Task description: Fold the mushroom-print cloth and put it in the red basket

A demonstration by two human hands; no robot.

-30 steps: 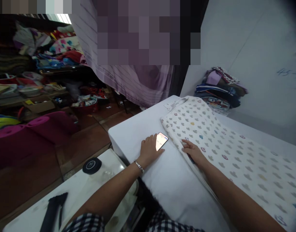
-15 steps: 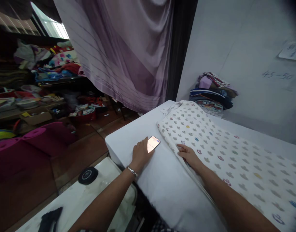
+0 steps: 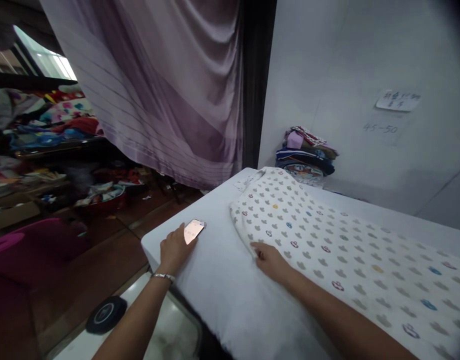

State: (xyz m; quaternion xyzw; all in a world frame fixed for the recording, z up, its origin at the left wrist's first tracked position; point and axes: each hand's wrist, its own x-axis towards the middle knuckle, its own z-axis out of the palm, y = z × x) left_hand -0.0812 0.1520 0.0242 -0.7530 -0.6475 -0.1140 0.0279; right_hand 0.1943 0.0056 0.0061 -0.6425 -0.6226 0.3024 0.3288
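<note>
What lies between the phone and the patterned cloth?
Only bare white table, in the head view. The left hand rests on the phone; the right hand is on the cloth.

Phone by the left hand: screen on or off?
On. The phone screen glows bright pinkish-white, lying face up on the white table under the left hand fingertips.

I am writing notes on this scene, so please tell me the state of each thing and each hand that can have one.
phone: screen lit, flat on the table, under the left hand's fingers
patterned cloth: spread flat
left hand: open, on the phone
right hand: flat, pressing the cloth's edge
stack of clothes: folded, against the wall
curtain: hanging
</note>
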